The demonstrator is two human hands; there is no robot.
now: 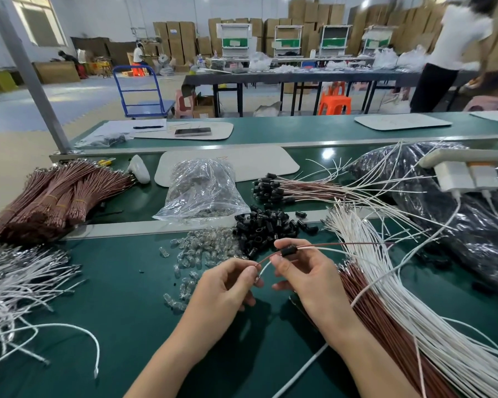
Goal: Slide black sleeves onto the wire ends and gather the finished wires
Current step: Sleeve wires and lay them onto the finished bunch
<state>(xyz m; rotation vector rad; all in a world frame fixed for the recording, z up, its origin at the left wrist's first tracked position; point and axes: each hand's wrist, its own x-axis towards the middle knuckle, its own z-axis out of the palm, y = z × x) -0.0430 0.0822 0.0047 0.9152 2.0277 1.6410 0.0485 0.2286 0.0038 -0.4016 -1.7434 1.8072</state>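
Observation:
My right hand [302, 271] pinches a black sleeve [288, 250] threaded on a brown wire [337, 244] and a white wire [325, 249] that run off to the right. My left hand [227, 285] pinches the near ends of the same two wires just left of the sleeve. Behind my hands lies a pile of loose black sleeves [268, 225]. Finished wires with black sleeves [270, 189] lie further back. Bare white wires [400, 297] and brown wires [377, 320] fan out at the right.
Clear small bulbs [202, 254] are scattered left of the sleeve pile, with a plastic bag [202, 191] of them behind. Bundled brown wires [55, 196] and loose white wires [18, 282] lie at the left. A large dark bag [457, 225] and a power strip [466, 173] sit right.

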